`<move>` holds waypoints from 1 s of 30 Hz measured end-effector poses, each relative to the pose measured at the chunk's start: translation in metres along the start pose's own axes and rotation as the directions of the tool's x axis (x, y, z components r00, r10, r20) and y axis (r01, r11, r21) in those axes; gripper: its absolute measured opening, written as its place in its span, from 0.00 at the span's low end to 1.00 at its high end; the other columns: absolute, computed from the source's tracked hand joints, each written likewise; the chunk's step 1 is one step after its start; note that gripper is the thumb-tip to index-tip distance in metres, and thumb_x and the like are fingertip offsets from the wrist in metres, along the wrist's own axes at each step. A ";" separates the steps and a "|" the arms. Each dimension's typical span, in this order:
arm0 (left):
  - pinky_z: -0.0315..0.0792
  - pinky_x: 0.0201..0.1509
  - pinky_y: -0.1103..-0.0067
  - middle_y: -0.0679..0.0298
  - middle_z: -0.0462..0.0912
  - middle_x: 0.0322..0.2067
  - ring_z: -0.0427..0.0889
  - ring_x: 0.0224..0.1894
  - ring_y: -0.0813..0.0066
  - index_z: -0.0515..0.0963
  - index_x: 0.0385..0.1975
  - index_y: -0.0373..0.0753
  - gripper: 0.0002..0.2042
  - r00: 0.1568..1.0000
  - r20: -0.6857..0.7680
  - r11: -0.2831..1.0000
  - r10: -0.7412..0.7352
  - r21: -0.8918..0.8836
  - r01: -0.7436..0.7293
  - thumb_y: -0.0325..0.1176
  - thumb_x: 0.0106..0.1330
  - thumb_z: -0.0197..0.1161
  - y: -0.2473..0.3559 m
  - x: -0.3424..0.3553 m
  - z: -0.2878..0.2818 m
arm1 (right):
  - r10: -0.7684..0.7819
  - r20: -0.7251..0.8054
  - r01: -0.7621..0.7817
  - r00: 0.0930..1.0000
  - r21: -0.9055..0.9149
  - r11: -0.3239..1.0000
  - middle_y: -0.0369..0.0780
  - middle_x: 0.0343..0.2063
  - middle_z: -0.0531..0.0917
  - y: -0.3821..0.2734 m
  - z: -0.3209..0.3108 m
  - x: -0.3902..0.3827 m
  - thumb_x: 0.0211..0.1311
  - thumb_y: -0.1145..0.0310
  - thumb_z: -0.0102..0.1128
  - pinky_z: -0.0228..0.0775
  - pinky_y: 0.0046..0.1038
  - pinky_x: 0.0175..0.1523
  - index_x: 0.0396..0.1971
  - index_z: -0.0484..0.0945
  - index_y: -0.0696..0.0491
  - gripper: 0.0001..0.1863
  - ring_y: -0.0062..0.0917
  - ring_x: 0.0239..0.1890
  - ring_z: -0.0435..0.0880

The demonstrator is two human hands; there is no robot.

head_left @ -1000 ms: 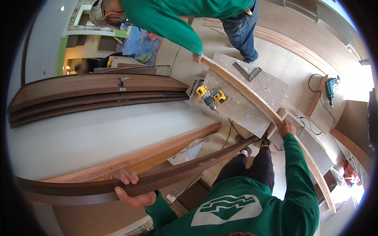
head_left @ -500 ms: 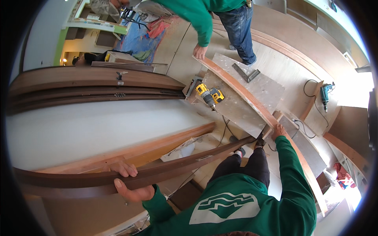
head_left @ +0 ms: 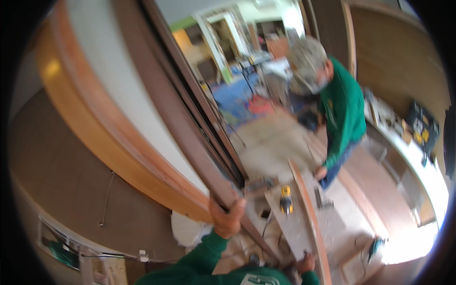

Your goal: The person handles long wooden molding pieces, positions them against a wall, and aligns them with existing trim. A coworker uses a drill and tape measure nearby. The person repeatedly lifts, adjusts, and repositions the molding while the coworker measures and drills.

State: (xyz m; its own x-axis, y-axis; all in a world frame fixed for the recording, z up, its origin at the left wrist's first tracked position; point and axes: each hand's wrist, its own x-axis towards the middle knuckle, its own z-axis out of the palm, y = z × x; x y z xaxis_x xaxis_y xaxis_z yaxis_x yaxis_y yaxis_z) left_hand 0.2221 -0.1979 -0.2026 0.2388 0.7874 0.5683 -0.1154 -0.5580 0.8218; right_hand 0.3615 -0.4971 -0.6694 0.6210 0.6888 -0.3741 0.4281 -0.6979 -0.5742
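Note:
My left hand [head_left: 228, 217] is wrapped round a long dark brown board [head_left: 212, 184], which slants from the upper left toward the floor. To its left run an orange-brown wooden strip [head_left: 114, 147] and a white panel [head_left: 102, 66]. Low in the view, my right hand [head_left: 307, 264] is curled just left of a long narrow wooden strip [head_left: 309, 213]. Blur hides what its fingers hold. That strip lies across a pale work board [head_left: 280, 209], with a yellow and black cordless drill [head_left: 286, 200] to its left and a metal square [head_left: 324, 199] to its right.
A co-worker in a green top [head_left: 349, 109] and cap bends over at the strip's far end. A teal power drill [head_left: 375, 248] with a cord is at the right, below a long counter [head_left: 408, 156] bearing a black case [head_left: 422, 126]. Blue sheeting [head_left: 232, 99] covers the floor farther back.
My view has swung left and up, so the brown board stands steeper and the co-worker's upper body shows. My right hand has gone from on the strip to its left side.

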 end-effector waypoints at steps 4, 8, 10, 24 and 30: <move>0.74 0.58 0.75 0.64 0.77 0.52 0.76 0.53 0.76 0.62 0.68 0.34 0.32 0.997 0.049 0.961 -0.052 -0.268 0.063 0.22 0.65 0.69 -0.011 0.026 -0.001 | -0.539 -0.178 0.567 0.823 0.208 0.797 0.56 0.66 0.73 -0.143 -0.025 0.007 0.66 0.52 0.67 0.68 0.45 0.70 0.61 0.75 0.61 0.33 0.49 0.68 0.73; 0.73 0.60 0.73 0.60 0.75 0.55 0.75 0.55 0.73 0.63 0.67 0.31 0.33 0.993 0.049 0.979 -0.103 -0.170 0.110 0.29 0.66 0.72 -0.027 0.032 -0.013 | -0.428 -0.008 0.422 0.904 0.186 0.887 0.56 0.65 0.76 -0.203 -0.032 0.010 0.48 0.35 0.76 0.69 0.48 0.71 0.77 0.59 0.50 0.61 0.53 0.68 0.75; 0.73 0.58 0.73 0.60 0.74 0.55 0.73 0.53 0.73 0.64 0.67 0.31 0.32 0.973 0.051 0.941 -0.225 -0.248 0.231 0.28 0.65 0.72 -0.032 0.028 -0.021 | -0.418 0.028 0.412 0.908 0.123 0.903 0.55 0.64 0.76 -0.219 -0.028 0.008 0.60 0.42 0.69 0.71 0.48 0.67 0.76 0.60 0.50 0.50 0.53 0.62 0.77; 0.70 0.50 0.78 0.60 0.74 0.41 0.70 0.40 0.78 0.62 0.64 0.28 0.31 0.987 0.156 0.967 -0.043 -0.241 0.080 0.28 0.64 0.68 -0.036 -0.013 -0.043 | -0.470 0.025 0.462 0.882 0.151 0.874 0.52 0.46 0.83 -0.243 -0.024 -0.026 0.71 0.50 0.63 0.77 0.48 0.52 0.57 0.74 0.55 0.26 0.52 0.48 0.84; 0.70 0.52 0.76 0.58 0.73 0.42 0.70 0.40 0.77 0.60 0.62 0.27 0.30 0.979 0.202 0.960 -0.008 -0.272 0.064 0.26 0.63 0.67 -0.049 -0.024 -0.050 | -0.436 0.071 0.426 0.897 0.127 0.896 0.52 0.48 0.83 -0.237 -0.019 -0.033 0.70 0.50 0.64 0.76 0.49 0.54 0.58 0.74 0.55 0.28 0.52 0.49 0.84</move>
State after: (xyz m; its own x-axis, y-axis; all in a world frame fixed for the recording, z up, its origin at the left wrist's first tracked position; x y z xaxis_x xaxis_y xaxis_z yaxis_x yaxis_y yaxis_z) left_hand 0.1740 -0.1763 -0.2547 0.4291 0.7227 0.5418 -0.3583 -0.4144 0.8366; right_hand 0.2524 -0.3581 -0.5068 0.3238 0.9363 -0.1364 0.5648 -0.3069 -0.7660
